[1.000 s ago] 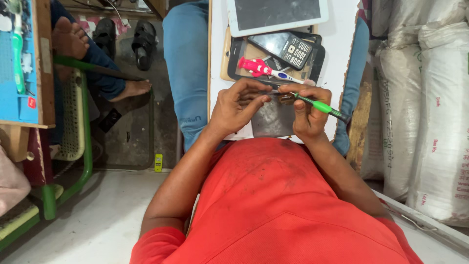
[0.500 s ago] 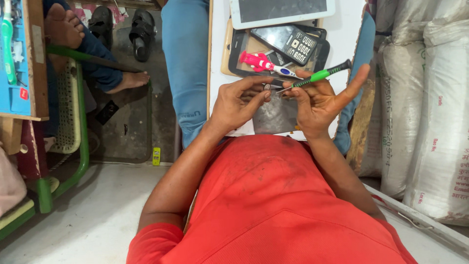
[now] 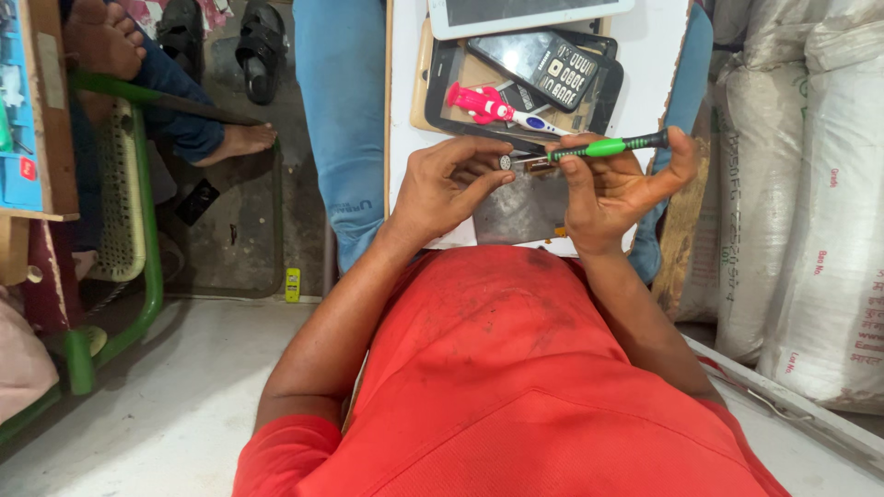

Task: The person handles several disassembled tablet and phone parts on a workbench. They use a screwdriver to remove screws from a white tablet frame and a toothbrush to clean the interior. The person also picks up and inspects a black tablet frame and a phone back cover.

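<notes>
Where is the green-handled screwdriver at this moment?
In the head view, the green-handled screwdriver lies across the right hand, tip pointing left to a small part in the left hand, just below the pink tool.

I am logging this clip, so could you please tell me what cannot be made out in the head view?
- Small round part at the left hand: too small to identify.
- Screwdriver tip: hidden between the fingers; the right hand has it in its grip.
- White tablet: cut off by the top edge.
- Grey panel under the hands: mostly covered by them.
</notes>
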